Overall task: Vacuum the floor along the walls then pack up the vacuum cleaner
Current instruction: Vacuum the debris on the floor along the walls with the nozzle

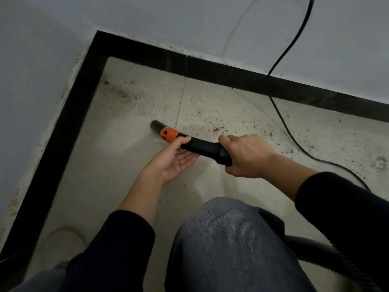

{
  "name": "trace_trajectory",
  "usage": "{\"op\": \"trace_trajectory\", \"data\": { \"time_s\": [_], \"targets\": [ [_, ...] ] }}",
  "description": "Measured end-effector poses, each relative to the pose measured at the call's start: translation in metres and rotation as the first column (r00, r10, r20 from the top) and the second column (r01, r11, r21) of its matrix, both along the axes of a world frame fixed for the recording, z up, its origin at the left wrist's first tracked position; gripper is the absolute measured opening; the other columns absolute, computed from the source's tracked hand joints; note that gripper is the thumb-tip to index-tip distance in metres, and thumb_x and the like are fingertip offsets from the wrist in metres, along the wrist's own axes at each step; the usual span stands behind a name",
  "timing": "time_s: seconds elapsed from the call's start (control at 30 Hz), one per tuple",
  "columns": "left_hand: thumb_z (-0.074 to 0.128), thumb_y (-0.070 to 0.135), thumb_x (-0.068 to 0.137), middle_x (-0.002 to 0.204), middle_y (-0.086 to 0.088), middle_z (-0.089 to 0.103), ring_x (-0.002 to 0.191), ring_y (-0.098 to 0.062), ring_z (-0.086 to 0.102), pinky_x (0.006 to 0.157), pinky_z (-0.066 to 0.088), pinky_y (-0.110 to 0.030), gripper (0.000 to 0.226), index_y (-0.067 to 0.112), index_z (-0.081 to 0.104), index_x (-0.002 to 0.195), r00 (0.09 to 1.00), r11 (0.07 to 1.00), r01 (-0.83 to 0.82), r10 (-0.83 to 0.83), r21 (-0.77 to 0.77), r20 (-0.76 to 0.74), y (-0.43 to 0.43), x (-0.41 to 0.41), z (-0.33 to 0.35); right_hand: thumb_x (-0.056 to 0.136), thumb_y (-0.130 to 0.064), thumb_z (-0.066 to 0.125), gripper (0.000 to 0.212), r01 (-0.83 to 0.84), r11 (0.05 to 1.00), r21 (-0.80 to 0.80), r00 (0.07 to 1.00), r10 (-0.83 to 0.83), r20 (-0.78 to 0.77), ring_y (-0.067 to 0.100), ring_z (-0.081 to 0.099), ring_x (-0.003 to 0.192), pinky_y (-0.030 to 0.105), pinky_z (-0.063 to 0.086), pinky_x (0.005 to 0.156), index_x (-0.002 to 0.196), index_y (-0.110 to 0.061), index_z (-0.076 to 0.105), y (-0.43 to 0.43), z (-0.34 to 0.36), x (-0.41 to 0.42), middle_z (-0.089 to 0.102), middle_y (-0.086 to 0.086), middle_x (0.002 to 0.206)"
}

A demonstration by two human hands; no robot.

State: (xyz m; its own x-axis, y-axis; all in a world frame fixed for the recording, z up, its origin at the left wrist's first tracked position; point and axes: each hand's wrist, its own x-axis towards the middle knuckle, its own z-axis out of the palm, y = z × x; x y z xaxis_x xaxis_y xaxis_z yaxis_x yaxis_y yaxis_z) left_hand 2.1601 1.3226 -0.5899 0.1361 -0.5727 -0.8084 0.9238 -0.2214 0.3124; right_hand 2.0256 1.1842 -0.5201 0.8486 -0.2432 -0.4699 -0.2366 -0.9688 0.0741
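Two hands on the vacuum tube [202, 146] now, low over the floor [117, 165] in the corner. Our right hand [244, 159] is wrapped tight round the bend of the tube. Our left hand [174, 159], palm up, pinches it just behind the orange collar [169, 134], thumb on top, fingers beneath. The open tip points toward the black skirting [63, 144] on the left, near it but apart. Beyond the tip, dark crumbs [126, 94] lie scattered. At right a black cable [282, 114] runs down the wall [210, 22] and across the floor. Beside our knee [221, 239] curls the ribbed hose [315, 256].
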Motion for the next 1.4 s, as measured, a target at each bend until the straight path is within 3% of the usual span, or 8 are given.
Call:
{"op": "trace_trajectory", "data": {
  "time_s": [0.43,0.67,0.83,1.03,1.2,1.4],
  "targets": [
    [0.063,0.018,0.090,0.088,-0.017,0.074,0.079,-0.021,0.074,0.066,0.059,-0.023,0.025,-0.002,0.061,0.104,0.997,0.997,0.071,-0.071,-0.037,-0.012,-0.018,-0.017,0.007,0.084,-0.042,0.059,0.038,0.036,0.999,-0.011,0.999,-0.036,-0.015,0.016,0.048,0.062,0.029,0.040,0.057,0.111,-0.022,0.041,-0.016,0.009,-0.023,0.047,-0.008,0.084],
    [0.062,0.019,0.091,0.089,-0.016,0.074,0.079,-0.020,0.074,0.070,0.060,-0.023,0.024,-0.002,0.061,0.103,0.997,0.997,0.073,-0.073,-0.032,0.004,-0.016,-0.012,0.009,0.085,-0.041,0.057,0.038,0.032,0.998,-0.046,0.999,-0.033,-0.030,0.014,0.038,0.056,0.025,0.024,0.045,0.112,-0.021,0.040,-0.011,0.012,-0.017,0.043,-0.006,0.084],
    [0.063,0.020,0.091,0.086,-0.014,0.075,0.078,-0.019,0.074,0.068,0.059,-0.022,0.024,-0.001,0.062,0.102,0.998,0.998,0.053,-0.053,-0.022,0.017,-0.013,-0.006,0.009,0.086,-0.040,0.057,0.038,0.039,0.999,-0.034,0.999,-0.041,-0.030,0.009,0.034,0.053,0.024,0.023,0.045,0.113,-0.020,0.040,-0.006,0.013,-0.008,0.045,-0.006,0.085],
    [0.064,0.021,0.090,0.091,-0.014,0.074,0.085,-0.019,0.072,0.073,0.059,-0.022,0.025,0.000,0.062,0.103,0.999,1.000,-0.006,0.007,-0.016,0.033,-0.008,0.000,0.008,0.088,-0.042,0.056,0.040,0.026,0.999,-0.020,0.999,-0.026,-0.026,0.011,0.038,0.055,0.024,0.026,0.048,0.117,-0.021,0.040,-0.002,0.014,0.006,0.044,-0.006,0.087],
    [0.065,0.022,0.090,0.103,-0.016,0.070,0.093,-0.020,0.069,0.068,0.059,-0.021,0.033,-0.001,0.059,0.113,0.996,0.998,-0.066,0.066,-0.003,0.054,-0.005,0.006,0.008,0.089,-0.046,0.054,0.041,0.022,0.999,0.025,1.000,-0.022,-0.007,0.016,0.048,0.064,0.026,0.033,0.054,0.117,-0.019,0.040,0.001,0.014,0.015,0.056,-0.001,0.101],
    [0.067,0.023,0.089,0.106,-0.015,0.068,0.096,-0.020,0.068,0.067,0.058,-0.021,0.036,0.000,0.058,0.115,0.989,0.992,-0.125,0.124,0.011,0.077,0.000,0.016,0.010,0.085,-0.042,0.062,0.041,0.102,0.979,0.174,0.992,-0.114,0.060,0.017,0.054,0.081,0.026,0.039,0.065,0.115,-0.021,0.043,0.006,0.007,0.025,0.054,-0.002,0.101]
  ]
}}
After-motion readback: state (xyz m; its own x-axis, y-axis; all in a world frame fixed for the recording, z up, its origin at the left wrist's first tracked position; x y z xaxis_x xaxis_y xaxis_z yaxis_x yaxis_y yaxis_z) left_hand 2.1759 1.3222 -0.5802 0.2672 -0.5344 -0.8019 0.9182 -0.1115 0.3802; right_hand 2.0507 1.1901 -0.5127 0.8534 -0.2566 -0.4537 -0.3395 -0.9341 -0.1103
